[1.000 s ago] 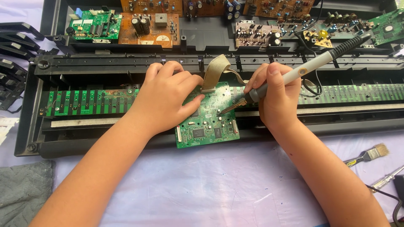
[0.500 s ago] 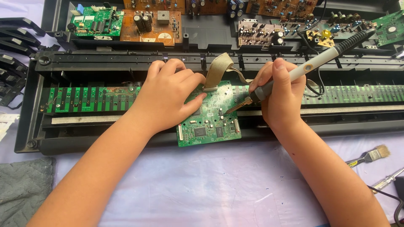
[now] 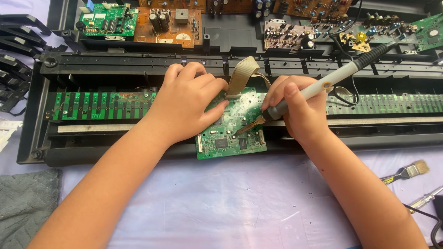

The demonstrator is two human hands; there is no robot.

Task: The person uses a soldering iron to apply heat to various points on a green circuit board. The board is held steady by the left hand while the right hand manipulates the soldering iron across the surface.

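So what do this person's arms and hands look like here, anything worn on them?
Both forearms are bare for as far as the view shows: no sleeves, gloves, watch or bracelet. The left hand and right hand show no rings on the visible fingers. Fingernails look short and unpainted.

green circuit board (image 3: 230, 133): flat, on black chassis | grey soldering iron (image 3: 318, 90): tip on board

Bright, even daylight, soft shadows under the arms, sharp focus throughout.
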